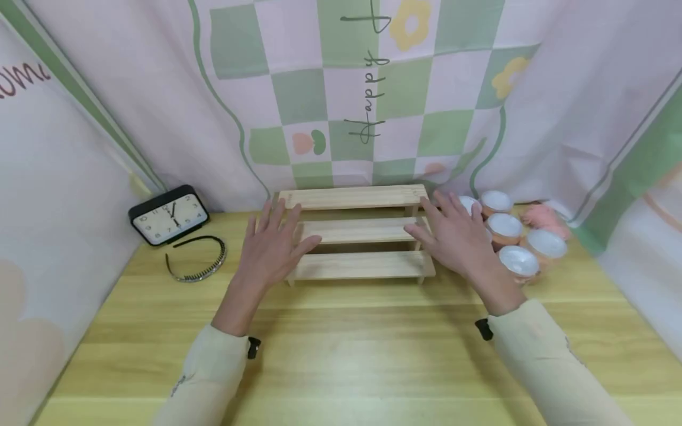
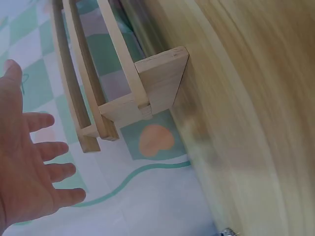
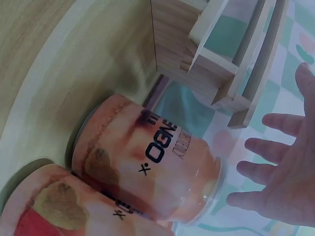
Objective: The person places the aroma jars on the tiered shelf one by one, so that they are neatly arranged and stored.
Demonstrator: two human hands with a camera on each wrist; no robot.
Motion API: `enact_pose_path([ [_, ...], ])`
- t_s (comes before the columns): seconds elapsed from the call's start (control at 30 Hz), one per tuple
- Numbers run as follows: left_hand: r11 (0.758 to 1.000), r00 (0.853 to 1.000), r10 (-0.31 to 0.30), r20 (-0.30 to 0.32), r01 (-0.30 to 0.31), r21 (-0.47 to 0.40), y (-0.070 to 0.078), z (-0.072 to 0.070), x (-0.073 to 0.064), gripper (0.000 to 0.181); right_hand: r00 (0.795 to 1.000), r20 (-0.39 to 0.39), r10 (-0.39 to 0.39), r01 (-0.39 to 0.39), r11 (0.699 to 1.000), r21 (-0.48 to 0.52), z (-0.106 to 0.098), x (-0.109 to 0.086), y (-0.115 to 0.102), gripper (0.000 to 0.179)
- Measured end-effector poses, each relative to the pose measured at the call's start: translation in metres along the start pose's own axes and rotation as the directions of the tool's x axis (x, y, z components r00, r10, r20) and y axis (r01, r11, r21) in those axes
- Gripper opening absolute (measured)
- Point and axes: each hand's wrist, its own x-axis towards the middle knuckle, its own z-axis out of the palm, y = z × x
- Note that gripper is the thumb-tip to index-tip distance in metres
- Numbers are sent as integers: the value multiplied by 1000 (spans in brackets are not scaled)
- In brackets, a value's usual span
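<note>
A three-step wooden shelf (image 1: 357, 265) stands at the back of the table, in the middle of the head view. My left hand (image 1: 269, 248) is spread over the shelf's left end, holding nothing. Over its right end hovers my right hand (image 1: 455, 236), fingers spread and empty as well. In the left wrist view, a gap shows between the left hand (image 2: 29, 157) and the shelf (image 2: 162, 73). Beside the shelf, the right wrist view shows orange printed cans (image 3: 147, 157) below the right hand (image 3: 285, 157).
Several cans with pale lids (image 1: 519, 261) cluster at the right, partly behind the right hand. A pink fuzzy bundle (image 1: 544, 219) lies behind them. At the left are a black-framed clock (image 1: 170, 216) and a dark toothed headband (image 1: 205, 272). A printed curtain (image 1: 351, 89) hangs behind the shelf.
</note>
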Motion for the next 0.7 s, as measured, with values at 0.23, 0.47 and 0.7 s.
enact_pose_path([
  [0.23,988,999,-39,-25,34,-150,-3,3,-5,87,981,-180,-77,85,996,37,-2,-6,10,72],
  [0.47,925,997,-66,-46,44,-377,-6,8,-13,77,952,-281,-124,151,986,76,-8,-12,24,54],
  [0.7,827,996,-89,20,85,-556,-13,17,-24,81,990,-130,51,-20,973,229,-17,-30,40,72],
])
